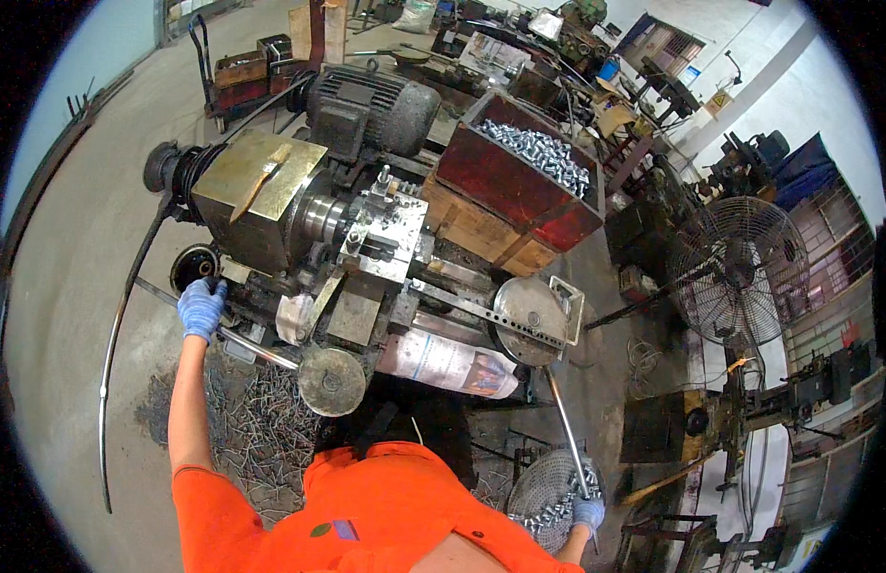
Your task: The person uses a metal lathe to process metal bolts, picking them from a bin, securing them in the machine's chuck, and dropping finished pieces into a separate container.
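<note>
Right hand [588,514], blue glove, closed around lower end of long steel lever [564,420]; grip low, likely for leverage on the round slotted plate [531,307] up the rod. Just left of that hand, wire basket [538,487] holding small shiny metal parts, probably set within easy reach. Left hand [202,307], also blue-gloved, arm stretched out, fingers curled onto rim of black handwheel [194,264] at lathe [299,224] end; cannot tell how firmly clamped. Below that hand, metal swarf [247,430] heaped on floor. Beyond and right of left hand, 1 red bin [481,181] on wooden crates, loaded with silvery cylindrical pieces. Farther right, standing fan [734,272].
</note>
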A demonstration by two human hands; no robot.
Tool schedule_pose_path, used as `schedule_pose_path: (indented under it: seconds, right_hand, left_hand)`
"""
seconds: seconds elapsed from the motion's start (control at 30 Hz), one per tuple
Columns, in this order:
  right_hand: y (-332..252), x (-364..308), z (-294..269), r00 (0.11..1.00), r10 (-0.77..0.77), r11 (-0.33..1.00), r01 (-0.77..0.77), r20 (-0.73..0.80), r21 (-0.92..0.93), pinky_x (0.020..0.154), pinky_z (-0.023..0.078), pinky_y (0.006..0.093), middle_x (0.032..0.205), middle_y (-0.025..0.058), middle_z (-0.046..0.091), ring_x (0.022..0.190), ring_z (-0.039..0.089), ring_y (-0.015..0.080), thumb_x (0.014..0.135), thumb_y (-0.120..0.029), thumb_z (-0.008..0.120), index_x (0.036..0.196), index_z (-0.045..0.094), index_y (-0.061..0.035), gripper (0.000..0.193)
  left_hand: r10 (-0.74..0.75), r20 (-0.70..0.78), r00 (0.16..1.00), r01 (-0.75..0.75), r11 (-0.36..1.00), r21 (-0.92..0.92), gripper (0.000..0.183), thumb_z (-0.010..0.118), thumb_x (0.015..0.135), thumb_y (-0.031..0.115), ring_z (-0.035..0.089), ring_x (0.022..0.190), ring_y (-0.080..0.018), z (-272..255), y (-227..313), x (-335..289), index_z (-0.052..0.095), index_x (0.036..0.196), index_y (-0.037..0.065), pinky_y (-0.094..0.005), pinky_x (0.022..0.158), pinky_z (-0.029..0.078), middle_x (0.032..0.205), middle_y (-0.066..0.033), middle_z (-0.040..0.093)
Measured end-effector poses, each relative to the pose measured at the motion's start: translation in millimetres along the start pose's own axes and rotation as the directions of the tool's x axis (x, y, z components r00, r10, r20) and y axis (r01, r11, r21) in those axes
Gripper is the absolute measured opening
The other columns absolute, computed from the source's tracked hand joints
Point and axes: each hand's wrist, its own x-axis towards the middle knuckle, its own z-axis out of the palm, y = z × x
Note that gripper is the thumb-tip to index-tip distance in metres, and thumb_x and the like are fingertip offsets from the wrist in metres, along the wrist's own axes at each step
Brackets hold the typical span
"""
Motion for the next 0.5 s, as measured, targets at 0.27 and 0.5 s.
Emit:
schedule_pose_path:
  seconds: [0.27, 0.5]
  right_hand:
    - [15, 7, 17, 0.991, -0.08, 0.995, 0.087, -0.109, 0.054, 0.09, 0.044, 0.0357, 0.108, 0.0187, 0.06, 0.102, 0.056, 0.0331, 0.064, -0.034, 0.066, 0.107, 0.061, -0.0046, 0.053]
    - [7, -2, 15, 0.988, -0.007, 0.997, 0.018, -0.154, 0.068, 0.081, 0.049, 0.0396, 0.094, 0.0196, 0.064, 0.09, 0.061, 0.0351, 0.062, -0.035, 0.068, 0.09, 0.067, -0.0058, 0.041]
  left_hand:
    - [0.002, 0.016, 1.0, -0.002, 1.0, -0.007, 0.034, 0.059, 0.079, 0.04, 0.061, 0.08, -0.0341, 10, -5, 4, 0.067, 0.087, 0.009, -0.0432, 0.071, 0.047, 0.085, -0.0173, 0.064]
    - [0.024, -0.008, 1.0, -0.024, 0.999, 0.025, 0.034, 0.058, 0.08, 0.042, 0.06, 0.08, -0.034, 6, -5, 1, 0.067, 0.088, 0.01, -0.0435, 0.07, 0.047, 0.083, -0.0165, 0.064]
